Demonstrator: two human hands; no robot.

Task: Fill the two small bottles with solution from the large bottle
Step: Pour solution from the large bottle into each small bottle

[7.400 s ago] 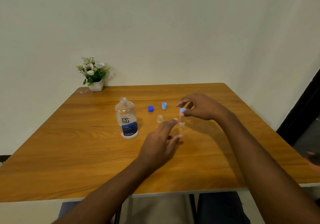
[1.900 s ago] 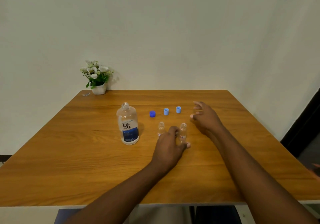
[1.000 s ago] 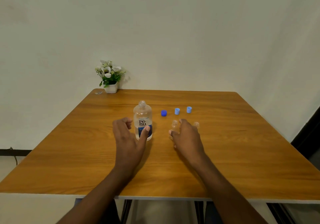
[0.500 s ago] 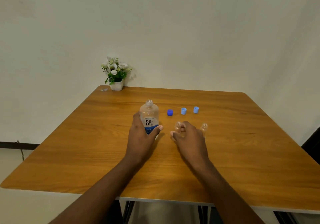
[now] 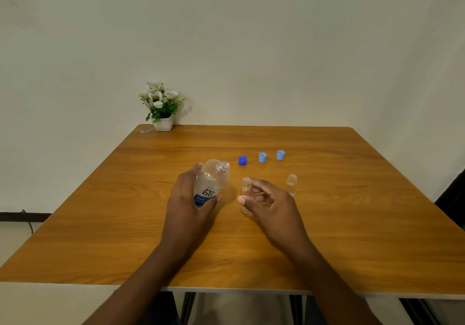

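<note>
My left hand [image 5: 187, 200] grips the large clear bottle [image 5: 212, 182] with the blue label, uncapped and tilted to the right, its mouth pointing toward a small bottle. My right hand [image 5: 270, 205] holds that small clear bottle [image 5: 246, 186] upright, thumb and fingers curled round its lower part. The second small bottle [image 5: 291, 183] stands alone, uncapped, just right of my right hand. A dark blue cap [image 5: 242, 160] and two light blue caps [image 5: 262, 157] [image 5: 280, 155] lie in a row behind the bottles.
The wooden table [image 5: 352, 224] stands against a pale wall. A small white pot of flowers [image 5: 161, 108] sits at the back left corner, with a tiny clear scrap [image 5: 145, 131] beside it.
My left hand has lifted the large bottle off the table and tipped it to the right. My right hand has closed round the left small bottle.
</note>
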